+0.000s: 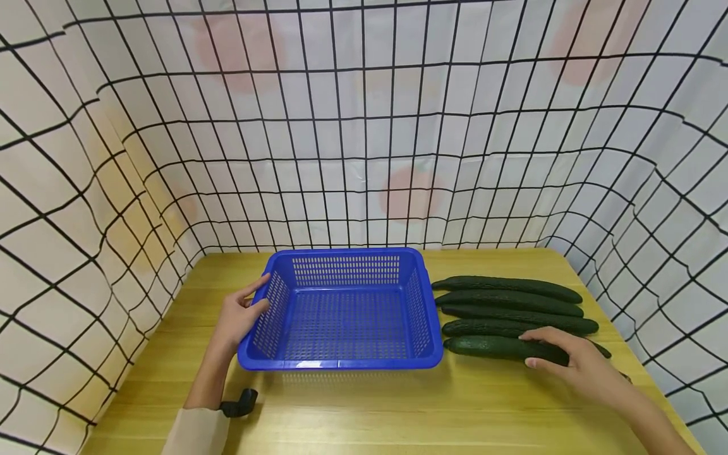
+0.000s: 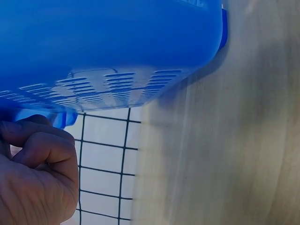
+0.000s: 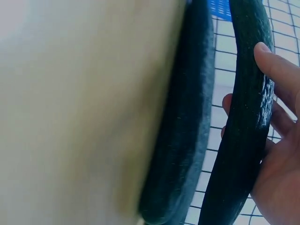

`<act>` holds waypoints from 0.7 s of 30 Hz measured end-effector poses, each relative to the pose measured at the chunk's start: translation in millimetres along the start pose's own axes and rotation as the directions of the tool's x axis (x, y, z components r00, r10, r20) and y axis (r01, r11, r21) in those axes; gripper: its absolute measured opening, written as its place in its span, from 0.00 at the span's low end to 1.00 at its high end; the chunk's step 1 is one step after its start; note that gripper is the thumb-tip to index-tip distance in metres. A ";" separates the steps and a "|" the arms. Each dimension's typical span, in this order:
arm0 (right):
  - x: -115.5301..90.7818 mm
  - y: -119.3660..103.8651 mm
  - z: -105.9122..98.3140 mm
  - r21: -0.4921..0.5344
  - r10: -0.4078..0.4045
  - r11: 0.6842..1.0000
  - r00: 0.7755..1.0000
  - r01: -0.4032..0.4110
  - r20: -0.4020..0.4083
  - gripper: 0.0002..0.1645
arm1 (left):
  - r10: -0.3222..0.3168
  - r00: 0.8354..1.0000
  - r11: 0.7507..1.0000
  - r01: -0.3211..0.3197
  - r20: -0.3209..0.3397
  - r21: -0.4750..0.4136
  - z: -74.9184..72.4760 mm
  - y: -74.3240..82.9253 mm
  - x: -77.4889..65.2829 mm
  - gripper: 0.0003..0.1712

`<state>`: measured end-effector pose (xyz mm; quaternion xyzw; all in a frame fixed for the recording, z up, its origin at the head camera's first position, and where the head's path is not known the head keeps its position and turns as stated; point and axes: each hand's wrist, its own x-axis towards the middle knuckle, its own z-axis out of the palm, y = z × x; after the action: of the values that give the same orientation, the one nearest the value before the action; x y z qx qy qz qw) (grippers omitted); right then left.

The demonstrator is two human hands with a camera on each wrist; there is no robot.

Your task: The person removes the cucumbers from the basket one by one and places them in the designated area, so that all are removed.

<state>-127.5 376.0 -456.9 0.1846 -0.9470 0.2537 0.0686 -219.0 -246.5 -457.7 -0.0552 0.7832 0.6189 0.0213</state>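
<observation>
My left hand (image 1: 236, 318) holds the left rim of a blue plastic basket (image 1: 341, 364), its fingers curled in the left wrist view. The inside of the perforated basket shows nothing in it. At the right, my right hand (image 1: 574, 363) grips the nearest dark green cucumber (image 1: 483, 346), thumb on the near side and fingers over the far side. In the right wrist view this cucumber (image 3: 246, 122) stands apart from another cucumber (image 3: 183, 117) lying on the table. Several more cucumbers (image 1: 506, 285) lie side by side behind it, right of the basket.
A wooden table (image 1: 352, 417) bears everything. Black wire mesh (image 1: 364, 139) over pale sheeting rises at the back and both sides. A black strap piece (image 1: 241, 403) sits at my left wrist.
</observation>
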 end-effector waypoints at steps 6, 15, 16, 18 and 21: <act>-11.6 -0.6 17.4 0.017 -0.010 1.000 1.000 0.010 -0.011 0.24 | 0.009 1.000 1.000 -0.009 -0.006 0.020 -0.5 3.7 -0.4 0.38; -15.3 2.4 35.2 -0.015 0.062 0.998 0.997 -0.063 -0.036 0.22 | -0.011 1.000 1.000 0.011 -0.005 0.010 1.7 5.8 5.6 0.39; -15.1 3.0 36.1 -0.020 0.055 0.998 0.998 -0.056 -0.040 0.22 | -0.012 1.000 1.000 0.012 -0.001 0.007 1.7 5.9 5.9 0.39; -13.9 4.3 37.6 -0.032 0.040 0.999 0.998 -0.041 -0.053 0.22 | -0.015 1.000 1.000 0.015 0.002 0.001 1.6 5.6 6.3 0.39; -11.9 4.9 38.0 -0.047 0.023 0.999 0.998 -0.026 -0.063 0.22 | -0.015 1.000 1.000 0.015 0.005 0.000 0.5 4.3 7.4 0.39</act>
<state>-119.9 364.4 -494.6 0.1634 -0.9523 0.2376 0.0997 -226.8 -245.5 -454.4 -0.0595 0.7827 0.6189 0.0276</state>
